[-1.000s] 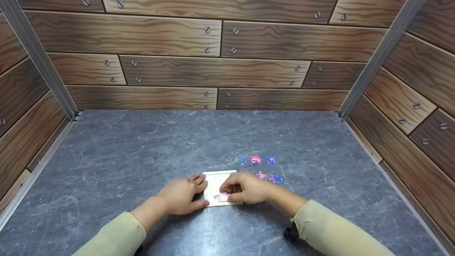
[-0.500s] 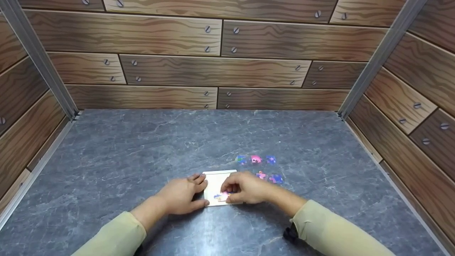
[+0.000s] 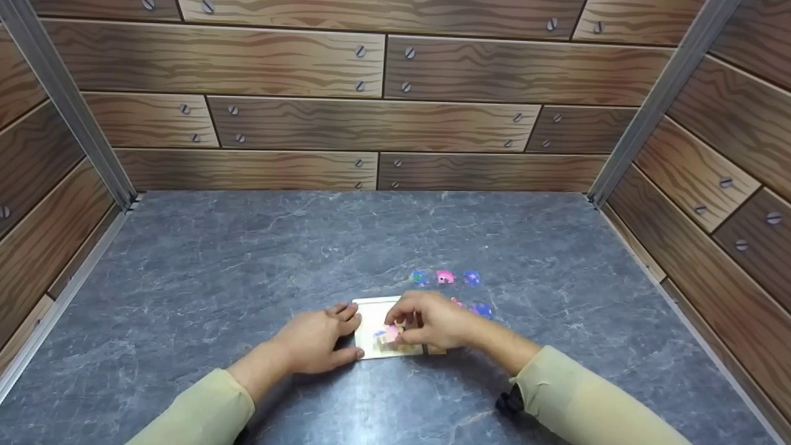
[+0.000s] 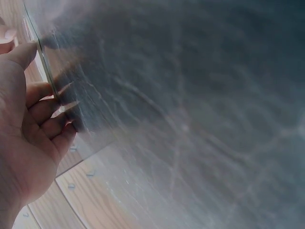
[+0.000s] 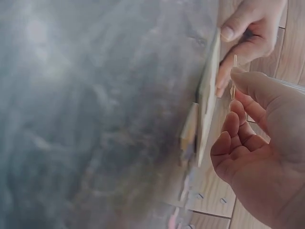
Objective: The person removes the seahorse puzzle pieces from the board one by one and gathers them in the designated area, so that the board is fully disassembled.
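Observation:
A white, shallow-rimmed puzzle tray [image 3: 369, 318] lies on the table in front of me. My left hand [image 3: 315, 340] rests at its left edge, thumb near the front corner and fingers spread along the side. Above the tray, my right hand [image 3: 432, 320] pinches a pink and pale jigsaw piece [image 3: 389, 335] between thumb and fingers. Edge-on in the right wrist view, that thin jigsaw piece [image 5: 234, 86] is apart from the tray [image 5: 208, 100]. The left wrist view shows my left fingertips [image 4: 56, 98] touching the tray's edge.
Beyond the tray lie loose jigsaw pieces: a blue-green one [image 3: 419, 277], a pink one [image 3: 445, 277] and a blue one [image 3: 471, 277]. Nearer is a blue-purple piece [image 3: 481, 310], and a pink one is partly hidden by my right hand. A brownish flat thing [image 3: 436, 350] touches or adjoins the tray's right side.
My right hand has risen slightly from the tray with the jigsaw piece, which has tilted. More of the brownish thing at the tray's right side shows. My left hand has stayed put.

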A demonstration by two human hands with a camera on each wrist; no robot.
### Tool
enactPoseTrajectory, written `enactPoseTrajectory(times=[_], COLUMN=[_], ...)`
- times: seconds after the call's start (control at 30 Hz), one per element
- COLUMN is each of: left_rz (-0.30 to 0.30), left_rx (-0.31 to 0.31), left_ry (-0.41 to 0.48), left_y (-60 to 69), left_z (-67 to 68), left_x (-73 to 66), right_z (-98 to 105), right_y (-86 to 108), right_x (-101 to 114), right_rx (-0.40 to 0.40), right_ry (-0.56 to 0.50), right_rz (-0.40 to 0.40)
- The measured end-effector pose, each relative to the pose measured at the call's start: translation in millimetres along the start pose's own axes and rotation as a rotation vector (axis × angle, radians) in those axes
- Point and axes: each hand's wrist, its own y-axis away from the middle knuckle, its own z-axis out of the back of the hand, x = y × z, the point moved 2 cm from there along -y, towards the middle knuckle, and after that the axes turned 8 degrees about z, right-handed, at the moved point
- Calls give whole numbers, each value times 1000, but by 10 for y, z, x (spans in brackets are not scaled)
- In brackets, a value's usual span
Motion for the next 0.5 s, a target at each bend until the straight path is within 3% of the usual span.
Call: enactPoseTrajectory(times=[0.17,0.5], left_rz=[7,30], left_rx=[13,35], left_ry=[0,18], left_y=[-9,-10], left_z=[4,-2], left_x=[1,6], right_z=[121,281], right_y=[50,320], right_x=[25,-77], right_rx=[-18,-81], right_ry=[12,38], right_rz=[-11,58])
